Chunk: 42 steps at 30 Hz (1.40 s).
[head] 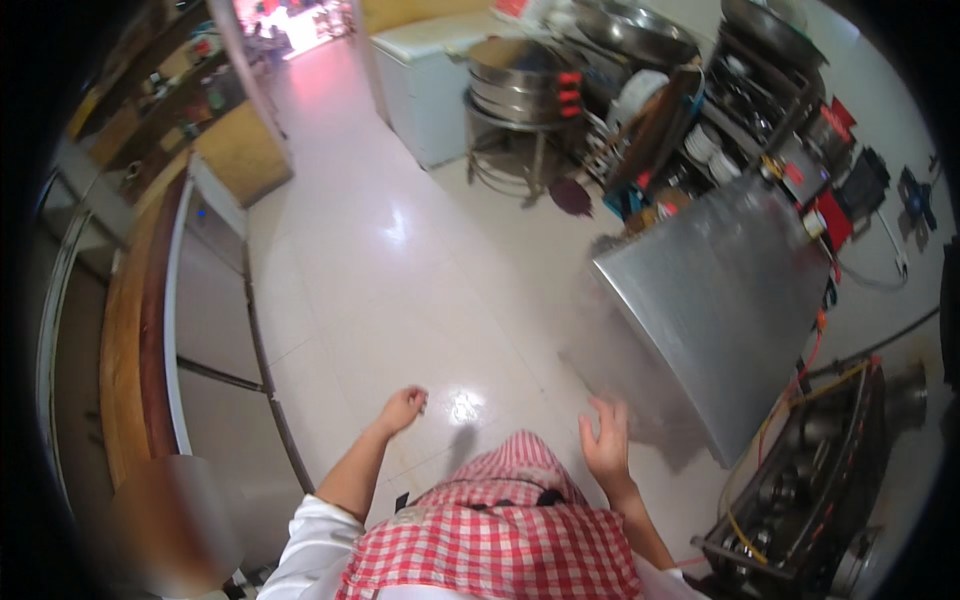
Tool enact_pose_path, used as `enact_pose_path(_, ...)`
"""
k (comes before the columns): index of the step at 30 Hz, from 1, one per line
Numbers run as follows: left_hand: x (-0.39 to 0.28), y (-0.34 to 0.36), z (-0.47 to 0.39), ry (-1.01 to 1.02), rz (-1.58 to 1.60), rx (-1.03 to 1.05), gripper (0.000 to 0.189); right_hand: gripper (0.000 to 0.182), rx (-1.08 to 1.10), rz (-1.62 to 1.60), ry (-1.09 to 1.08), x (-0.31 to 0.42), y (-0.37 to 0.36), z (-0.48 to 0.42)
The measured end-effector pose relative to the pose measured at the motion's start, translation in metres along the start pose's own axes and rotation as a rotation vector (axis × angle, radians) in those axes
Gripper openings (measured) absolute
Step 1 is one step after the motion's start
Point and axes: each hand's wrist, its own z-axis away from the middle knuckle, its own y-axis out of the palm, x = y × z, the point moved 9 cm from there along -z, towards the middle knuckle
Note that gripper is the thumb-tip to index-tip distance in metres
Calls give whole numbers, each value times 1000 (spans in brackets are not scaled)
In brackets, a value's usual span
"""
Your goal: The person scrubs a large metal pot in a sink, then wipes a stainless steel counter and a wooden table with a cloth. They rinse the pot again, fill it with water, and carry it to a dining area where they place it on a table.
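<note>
My left hand is held over the tiled floor with its fingers curled, and nothing shows in it. Over on the right, my right hand has its fingers apart and holds nothing. It is near the lower end of a stainless steel worktop, not on its top. A red and white checked apron covers my front between the two arms.
Steel cabinets with a wooden top line the left. Stacked steamers stand on a round metal stand beside a white chest freezer. A gas burner stove is at lower right. Tiled floor leads to a doorway.
</note>
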Motion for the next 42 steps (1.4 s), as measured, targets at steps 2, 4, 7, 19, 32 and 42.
enact_pose_path(2, -68, -1, -43, 42, 36, 39, 27, 29, -79, 8, -25, 4, -11, -40)
enact_pose_path(4, -106, 0, -85, 66, 55, 88, 26, 30, -125, 88, -67, 3, -14, -84)
enact_pose_path(7, -109, -4, -133, 76, 64, 106, 27, 34, -254, 78, -178, 14, -21, -164)
enact_pose_path(19, 138, -80, -158, -510, -295, 171, 34, 32, -112, -210, -186, -3, 39, -493)
enact_pose_path(32, -49, -182, -640, 22, -504, 58, 30, 33, -179, -350, 465, -228, 16, -653)
enact_pose_path(42, -501, -66, -878, 272, 32, 317, 19, 28, -505, -1000, 662, -305, -131, -853)
